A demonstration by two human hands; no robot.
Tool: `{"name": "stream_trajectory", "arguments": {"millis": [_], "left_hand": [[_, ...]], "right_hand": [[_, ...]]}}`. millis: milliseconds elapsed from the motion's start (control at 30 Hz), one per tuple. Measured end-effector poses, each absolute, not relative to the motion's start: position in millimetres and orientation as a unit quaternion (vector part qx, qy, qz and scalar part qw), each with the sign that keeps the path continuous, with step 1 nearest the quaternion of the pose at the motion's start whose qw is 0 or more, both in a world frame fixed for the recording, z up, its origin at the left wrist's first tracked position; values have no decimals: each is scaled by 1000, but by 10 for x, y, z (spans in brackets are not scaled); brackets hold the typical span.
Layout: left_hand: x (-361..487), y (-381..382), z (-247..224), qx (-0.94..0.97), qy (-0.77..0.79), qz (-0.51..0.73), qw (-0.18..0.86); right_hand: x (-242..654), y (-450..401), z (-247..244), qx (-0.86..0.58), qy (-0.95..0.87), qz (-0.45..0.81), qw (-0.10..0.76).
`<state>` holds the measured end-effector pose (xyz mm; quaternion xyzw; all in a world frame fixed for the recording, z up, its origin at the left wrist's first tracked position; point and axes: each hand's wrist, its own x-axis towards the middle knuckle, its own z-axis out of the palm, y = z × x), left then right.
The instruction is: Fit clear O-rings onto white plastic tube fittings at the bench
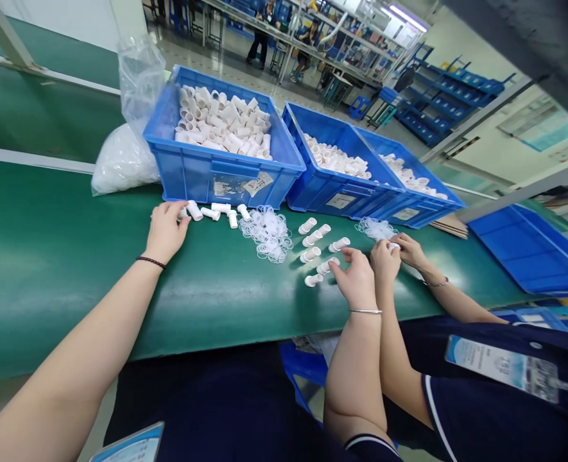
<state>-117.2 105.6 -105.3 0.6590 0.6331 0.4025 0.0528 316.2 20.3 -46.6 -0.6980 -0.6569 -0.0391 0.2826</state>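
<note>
At the left end of a loose row of white plastic pipe fittings (pixel 210 213), my left hand (pixel 165 230) has its thumb and fingers closed around one white pipe fitting (pixel 183 212). My right hand (pixel 358 280) is over a group of fittings standing upright on the green table. Its thumb and forefinger are apart, and the thumb tip overlaps one upright fitting (pixel 326 265); whether it touches is hard to tell. Another upright fitting (pixel 339 244) stands just beyond the forefinger. A pile of thin clear rings (pixel 268 234) lies between my hands.
Blue bins (pixel 226 168), (pixel 341 186) of white fittings line the back of the green table (pixel 206 308). Left of them stands a clear plastic bag (pixel 124 157). At right, a co-worker's hands (pixel 396 253) work near another ring pile (pixel 376 228), close to my right arm.
</note>
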Motion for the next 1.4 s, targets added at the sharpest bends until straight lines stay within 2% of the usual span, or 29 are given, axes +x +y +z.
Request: {"name": "stream_trajectory", "arguments": {"millis": [100,167,233,400,500,600,733,833,1067,1233,1333,1400], "left_hand": [[-1166,1022,-991,642,643,413,61],[-1127,985,-953,613,641,453,88],[-1055,945,-933,565,621,516,171],[-835,842,-889,383,466,615,508],[-744,773,-832,340,406,602,598],[-677,710,-797,343,395,571,633],[-594,660,-830,371,429,514,643],[-543,636,-864,432,446,487,615],[-496,577,-877,567,469,442,512],[-545,541,-865,674,522,368,372],[-594,519,-812,738,479,325,347],[-612,506,-789,755,436,343,350]], "right_hand": [[2848,264,-349,-660,-681,-78,306],[2497,365,-272,-612,-726,-43,310],[2100,539,-262,-556,-783,9,279],[1447,1132,-564,-529,-821,27,215],[1397,1314,-745,-531,-816,10,229],[1445,1269,-785,-517,-805,16,289],[1405,1054,-698,-488,-788,83,368],[1275,911,-643,-454,-783,160,394],[1118,780,-667,-430,-813,182,348],[1147,818,-705,-392,-830,196,344],[1162,864,-716,-382,-816,252,352],[1168,887,-707,-382,-786,340,348]]}}
